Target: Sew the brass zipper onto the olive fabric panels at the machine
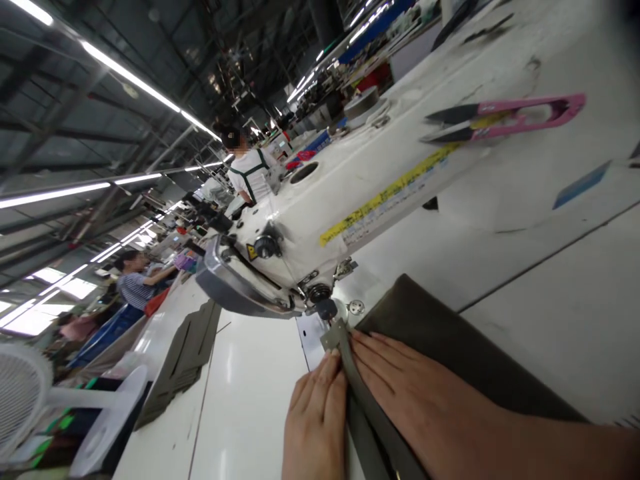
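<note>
An olive-grey fabric piece [440,333] lies on the white table under a white sewing machine [330,193]. Its narrow folded strip [336,339] reaches the presser foot and needle [327,312]. My left hand [315,420] lies flat on the table, fingertips touching the strip's left edge. My right hand [400,393] presses flat on the fabric to the right of the strip, fingers pointing toward the needle.
Pink thread snips [505,117] rest on top of the machine. A stack of cut olive pieces [187,360] lies at the table's far left. A white fan [30,400] stands at the lower left. Other people work at stations behind.
</note>
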`<action>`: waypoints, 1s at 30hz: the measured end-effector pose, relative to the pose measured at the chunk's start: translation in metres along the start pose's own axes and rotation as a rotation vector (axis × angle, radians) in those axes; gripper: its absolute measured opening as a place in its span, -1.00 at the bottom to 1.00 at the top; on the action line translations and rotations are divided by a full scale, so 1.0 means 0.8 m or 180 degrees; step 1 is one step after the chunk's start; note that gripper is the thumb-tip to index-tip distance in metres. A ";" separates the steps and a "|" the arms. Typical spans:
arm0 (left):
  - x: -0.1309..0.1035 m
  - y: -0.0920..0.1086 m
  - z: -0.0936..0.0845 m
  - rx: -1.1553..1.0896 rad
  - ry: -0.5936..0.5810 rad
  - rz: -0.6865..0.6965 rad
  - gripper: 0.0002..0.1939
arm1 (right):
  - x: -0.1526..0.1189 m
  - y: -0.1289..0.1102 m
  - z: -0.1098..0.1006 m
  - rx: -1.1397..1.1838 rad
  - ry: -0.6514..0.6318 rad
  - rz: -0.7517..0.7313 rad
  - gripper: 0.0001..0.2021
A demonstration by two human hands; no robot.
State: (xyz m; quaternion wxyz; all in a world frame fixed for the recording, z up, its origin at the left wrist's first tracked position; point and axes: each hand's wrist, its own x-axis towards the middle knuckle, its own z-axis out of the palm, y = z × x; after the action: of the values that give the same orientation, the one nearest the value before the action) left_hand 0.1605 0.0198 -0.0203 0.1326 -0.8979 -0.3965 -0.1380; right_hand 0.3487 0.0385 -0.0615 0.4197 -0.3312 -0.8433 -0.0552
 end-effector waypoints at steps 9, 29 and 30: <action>0.001 0.018 0.001 -0.0076 0.0328 -0.0422 -0.76 | -0.006 0.010 -0.011 -0.0545 -0.0660 -0.0858 -0.47; 0.034 -0.020 0.028 -0.0092 0.0034 -0.0433 -0.84 | 0.028 0.047 0.009 -0.0774 -0.0395 -0.1236 -0.30; 0.034 -0.020 0.030 -0.0065 0.0100 -0.0405 -0.84 | 0.029 0.045 0.008 -0.0783 -0.0347 -0.1235 -0.29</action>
State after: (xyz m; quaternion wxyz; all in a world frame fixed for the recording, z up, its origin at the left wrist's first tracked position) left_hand 0.1697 0.0568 -0.0305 0.1206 -0.8699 -0.4492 -0.1644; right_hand 0.3565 0.0805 -0.0553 0.3116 -0.2141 -0.8995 -0.2192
